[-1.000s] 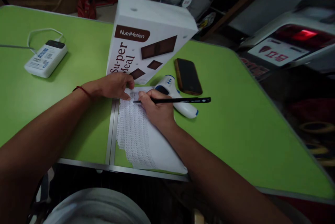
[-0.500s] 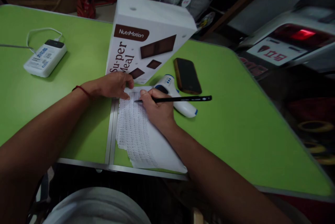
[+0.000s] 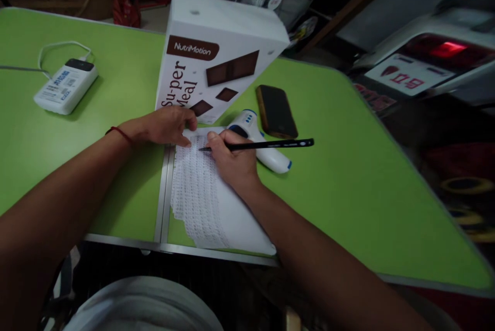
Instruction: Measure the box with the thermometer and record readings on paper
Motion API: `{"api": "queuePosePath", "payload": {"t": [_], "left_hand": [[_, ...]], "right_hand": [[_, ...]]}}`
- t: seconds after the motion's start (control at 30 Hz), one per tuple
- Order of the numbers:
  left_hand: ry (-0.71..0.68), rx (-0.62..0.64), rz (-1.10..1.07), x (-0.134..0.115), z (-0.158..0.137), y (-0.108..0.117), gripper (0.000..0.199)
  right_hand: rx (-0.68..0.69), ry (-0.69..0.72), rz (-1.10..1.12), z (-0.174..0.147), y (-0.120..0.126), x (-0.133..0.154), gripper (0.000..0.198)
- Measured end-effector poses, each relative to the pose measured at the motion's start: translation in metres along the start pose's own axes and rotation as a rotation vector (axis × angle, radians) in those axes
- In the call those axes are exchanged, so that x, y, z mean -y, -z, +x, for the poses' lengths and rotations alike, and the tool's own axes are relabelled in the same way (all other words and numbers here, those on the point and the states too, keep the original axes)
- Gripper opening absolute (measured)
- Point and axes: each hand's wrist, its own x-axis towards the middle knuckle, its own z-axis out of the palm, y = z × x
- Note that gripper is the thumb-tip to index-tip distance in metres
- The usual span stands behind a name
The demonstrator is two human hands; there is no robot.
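Note:
A white sheet of paper point(image 3: 216, 207) covered in rows of small writing lies on the green table point(image 3: 348, 176) in front of me. My right hand point(image 3: 232, 161) grips a black pen point(image 3: 270, 144) with its tip on the sheet's top end. Fingers of my left hand point(image 3: 166, 123) press on the paper's top left corner. A red string is tied around that wrist.
A white NutriMotion box point(image 3: 216, 58) stands just behind my hands. A white and blue handheld thermometer point(image 3: 259, 140) and a dark phone point(image 3: 276, 112) lie right of the paper. A white power bank point(image 3: 65, 86) with a cable sits far left. A metal seam point(image 3: 165, 192) crosses the table.
The pen's far end has lifted slightly and my right hand has shifted a little on the paper. My left hand stays put.

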Motion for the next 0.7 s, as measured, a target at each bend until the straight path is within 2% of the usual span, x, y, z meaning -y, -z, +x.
{"api": "queuePosePath", "payload": {"t": [0.2, 0.7], "left_hand": [[-0.014, -0.014, 0.007, 0.0023, 0.0002, -0.0010, 0.033], [0.000, -0.008, -0.024, 0.0015, 0.0004, -0.0005, 0.033]], "right_hand": [[-0.020, -0.028, -0.002, -0.0006, -0.0005, -0.0002, 0.046], [-0.069, -0.033, -0.024, -0.0002, -0.0013, -0.0006, 0.044]]}}
